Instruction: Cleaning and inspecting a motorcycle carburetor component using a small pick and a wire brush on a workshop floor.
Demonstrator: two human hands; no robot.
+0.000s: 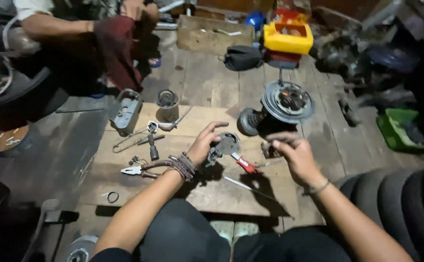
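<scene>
Round metal part (227, 144): grey, disc-shaped, at frame centre, held above the wooden board (124, 184) by the left hand (206, 144), whose fingers curl around its left edge.

Head view, further entries:
- Right hand (294, 154): right of centre, fingers bent and pinched on a small dark metal piece (270, 149); the piece is blurred, its kind cannot be told. Thin band at the wrist.
- Left wrist: wrapped in several dark cords.
- Red-handled tool (245, 165): just below the round part, lying on the board.
- Pliers (137, 170): lower left of the left hand, on the board, handles toward the wrist.
- Thin metal rod (243, 186): on the board, below the red-handled tool.
- Grey metal housing (125, 111): upper left of the board.
- Small cylinder cup (167, 104): just right of the housing.
- Flywheel assembly (287, 102): upper right of centre, on the plank floor.
- Yellow tray (287, 39): top of frame, right of centre.
- Green tray (399, 128): right edge.
- Small metal ring (112, 196): lower left of the board.
- 1 other person (76, 34): upper left, seated.
</scene>
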